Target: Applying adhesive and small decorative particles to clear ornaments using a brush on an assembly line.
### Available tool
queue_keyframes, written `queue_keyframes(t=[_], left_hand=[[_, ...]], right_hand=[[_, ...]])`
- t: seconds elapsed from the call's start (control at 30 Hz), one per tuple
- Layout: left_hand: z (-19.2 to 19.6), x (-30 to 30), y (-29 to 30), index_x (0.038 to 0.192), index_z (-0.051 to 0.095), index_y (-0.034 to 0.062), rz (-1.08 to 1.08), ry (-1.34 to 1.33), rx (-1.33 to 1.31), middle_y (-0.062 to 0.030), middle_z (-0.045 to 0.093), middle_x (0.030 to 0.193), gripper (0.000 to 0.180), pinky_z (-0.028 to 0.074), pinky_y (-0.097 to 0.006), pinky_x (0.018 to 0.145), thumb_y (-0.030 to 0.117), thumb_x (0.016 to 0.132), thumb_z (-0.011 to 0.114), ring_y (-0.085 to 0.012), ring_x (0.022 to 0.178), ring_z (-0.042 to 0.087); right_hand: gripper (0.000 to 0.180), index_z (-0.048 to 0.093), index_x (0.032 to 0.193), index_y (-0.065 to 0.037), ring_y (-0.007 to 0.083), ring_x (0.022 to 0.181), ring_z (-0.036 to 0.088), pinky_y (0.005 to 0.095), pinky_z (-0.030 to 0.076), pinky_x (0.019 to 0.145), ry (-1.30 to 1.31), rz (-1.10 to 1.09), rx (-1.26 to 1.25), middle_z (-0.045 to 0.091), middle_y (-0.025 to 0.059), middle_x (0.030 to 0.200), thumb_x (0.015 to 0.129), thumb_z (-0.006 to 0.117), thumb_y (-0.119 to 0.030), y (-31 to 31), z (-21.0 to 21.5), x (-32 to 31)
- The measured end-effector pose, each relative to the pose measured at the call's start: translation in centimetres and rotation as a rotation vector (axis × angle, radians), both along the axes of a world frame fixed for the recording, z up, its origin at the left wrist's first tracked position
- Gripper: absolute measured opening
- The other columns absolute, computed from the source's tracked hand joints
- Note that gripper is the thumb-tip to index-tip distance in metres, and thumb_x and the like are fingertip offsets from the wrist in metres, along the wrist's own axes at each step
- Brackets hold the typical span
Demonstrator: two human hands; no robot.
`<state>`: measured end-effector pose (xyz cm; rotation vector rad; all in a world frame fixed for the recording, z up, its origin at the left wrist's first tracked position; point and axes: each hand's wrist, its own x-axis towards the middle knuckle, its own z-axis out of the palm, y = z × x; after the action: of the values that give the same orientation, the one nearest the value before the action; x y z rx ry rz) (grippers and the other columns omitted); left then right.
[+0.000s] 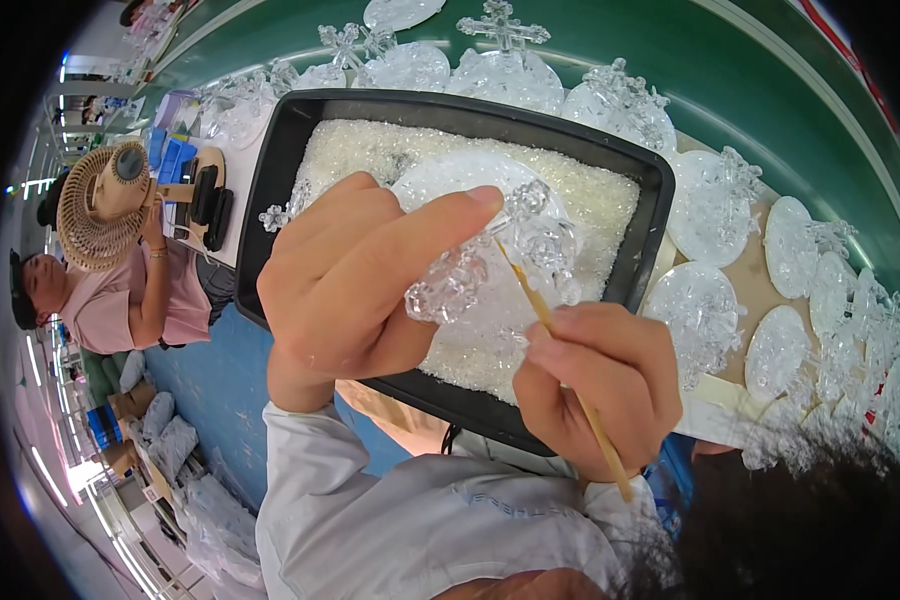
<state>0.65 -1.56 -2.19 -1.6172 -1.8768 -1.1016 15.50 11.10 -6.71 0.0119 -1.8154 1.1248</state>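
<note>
My left hand is closed around a clear, glassy ornament with a sculpted figure and a pale round base. It is held over a black tray, and my fingers hide part of it. My right hand pinches a thin wooden stick, slanted up and to the left. The stick's far tip meets or nearly meets the ornament; I cannot tell whether it touches. Whitish, glittering granules lie in the tray beneath both hands.
Similar clear ornaments on round bases crowd the table behind and to the right of the tray. One with a cross stands at the back. To the left are a beige fan, blue bins and another person in pink.
</note>
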Motion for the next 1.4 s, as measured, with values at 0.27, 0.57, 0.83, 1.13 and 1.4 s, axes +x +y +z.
queue_keyframes(t=[0.27,0.57,0.83,1.13,1.4], left_hand=[[0.2,-0.5,-0.6,0.099,0.072,-0.0036,-0.014,-0.011,-0.026,-0.0021,0.037,0.054,0.053,0.026,-0.030,0.044,0.003,0.047,0.064,-0.0165,0.045,0.033],[1.1,0.0,-0.9,0.096,0.064,-0.0170,-0.017,0.015,-0.142,-0.0174,0.064,0.073,0.033,0.034,-0.029,0.048,0.014,0.086,0.069,-0.0190,0.052,0.047],[0.4,0.3,-0.8,0.099,0.070,-0.0074,0.040,-0.093,0.019,-0.0094,0.057,0.066,0.041,0.031,-0.029,0.045,0.001,0.060,0.076,-0.0191,0.049,0.042],[0.3,0.0,-0.4,0.097,0.070,-0.0077,0.023,-0.028,0.062,-0.0103,0.060,0.068,0.030,0.031,-0.028,0.045,0.003,0.069,0.075,-0.0182,0.049,0.043],[0.0,-0.1,-0.8,0.094,0.068,-0.0101,0.034,-0.009,0.077,-0.0116,0.062,0.069,0.025,0.032,-0.029,0.044,0.007,0.076,0.073,-0.0181,0.048,0.043]], right_hand=[[0.027,0.057,0.097,-0.003,0.0212,0.057,0.059,0.0278,0.049,0.050,0.030,0.086,-0.091,0.055,0.0146,0.088,0.073,0.064,0.004,0.1,0.0,1.8],[0.025,0.057,0.094,-0.002,0.0193,0.054,0.057,0.0272,0.047,0.045,0.045,0.117,-0.010,0.055,0.0143,0.085,0.070,0.060,0.005,0.4,-0.5,1.4],[0.028,0.058,0.093,-0.002,0.0208,0.054,0.058,0.0276,0.048,0.047,0.073,0.178,-0.040,0.055,0.0147,0.086,0.067,0.061,0.008,0.2,-0.9,0.9],[0.022,0.060,0.088,-0.002,0.0217,0.058,0.060,0.0295,0.049,0.050,0.105,0.150,-0.074,0.056,0.0145,0.085,0.068,0.063,0.007,0.2,-0.6,1.9],[0.012,0.060,0.083,-0.002,0.0215,0.055,0.059,0.0312,0.049,0.048,0.134,0.231,-0.083,0.058,0.0134,0.080,0.072,0.064,0.000,0.3,-1.2,1.5]])
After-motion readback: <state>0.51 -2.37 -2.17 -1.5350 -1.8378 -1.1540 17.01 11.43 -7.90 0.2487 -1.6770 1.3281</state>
